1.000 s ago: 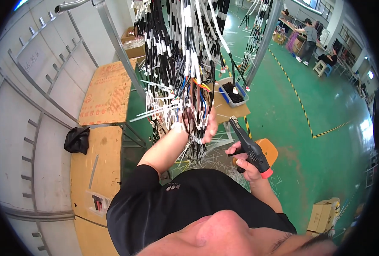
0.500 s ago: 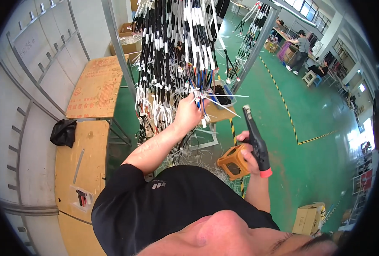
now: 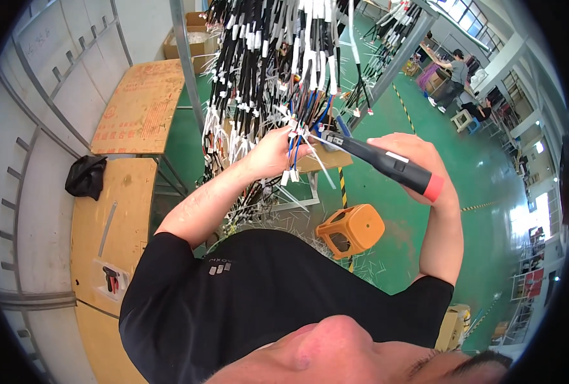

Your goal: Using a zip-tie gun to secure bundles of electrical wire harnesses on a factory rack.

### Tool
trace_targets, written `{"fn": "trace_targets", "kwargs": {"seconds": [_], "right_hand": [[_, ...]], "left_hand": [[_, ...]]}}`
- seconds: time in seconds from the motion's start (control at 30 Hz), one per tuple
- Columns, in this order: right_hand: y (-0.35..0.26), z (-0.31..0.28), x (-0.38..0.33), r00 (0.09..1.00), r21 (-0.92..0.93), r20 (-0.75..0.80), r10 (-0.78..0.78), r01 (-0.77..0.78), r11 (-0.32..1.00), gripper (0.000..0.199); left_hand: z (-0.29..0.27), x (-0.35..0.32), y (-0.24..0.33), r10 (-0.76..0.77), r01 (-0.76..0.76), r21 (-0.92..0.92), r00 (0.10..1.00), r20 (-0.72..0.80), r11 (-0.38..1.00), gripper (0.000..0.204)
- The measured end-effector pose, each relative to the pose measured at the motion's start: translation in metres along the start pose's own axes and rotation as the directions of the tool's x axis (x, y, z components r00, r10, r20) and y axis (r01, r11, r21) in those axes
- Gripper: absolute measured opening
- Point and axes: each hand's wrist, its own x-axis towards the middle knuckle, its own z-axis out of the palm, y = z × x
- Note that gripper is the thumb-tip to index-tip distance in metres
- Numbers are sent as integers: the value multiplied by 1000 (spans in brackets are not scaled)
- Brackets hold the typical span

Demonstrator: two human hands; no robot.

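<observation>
A large wire harness [image 3: 255, 57] of black and white sleeved cables hangs from the frame ahead of me. My left hand [image 3: 273, 153] is closed around the lower end of one bundle of brown and blue wires [image 3: 292, 157], with small white connectors dangling below it. White cable ties [image 3: 325, 168] stick out from that bundle, their tails pointing right and down. In my right hand [image 3: 419, 153] is a long black cable tie tool [image 3: 387, 163] with a red end cap. Its metal nose sits among the tie tails, just right of my left fingers; whether it grips one is too small to tell.
A metal post [image 3: 188, 64] stands left of the harness, another [image 3: 399, 61] right. Behind the wires is a small table with a blue bin [image 3: 343, 125]. An orange stool [image 3: 361, 224] stands below my right arm. Wooden benches [image 3: 121, 198] line the left. Two people sit or stand far right.
My right hand has swung the tool up and inward, from pointing upward apart from the harness to its nose at the tie tails. My left hand still holds the bundle.
</observation>
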Motion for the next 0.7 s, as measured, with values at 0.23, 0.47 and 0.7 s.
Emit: {"fn": "trace_targets", "kwargs": {"seconds": [0.23,0.47,0.7], "right_hand": [[-21,15,15,999,-151,-51,8,-16,988,43],[-43,17,19,998,-224,-37,57,-64,972,46],[-63,34,23,994,-496,29,105,-77,865,48]], "left_hand": [[-17,-4,9,-78,86,-63,990,119,994,33],[-14,0,-4,45,-35,-89,992,115,995,34],[-4,-1,-7,108,-108,-30,994,-17,994,29]]}}
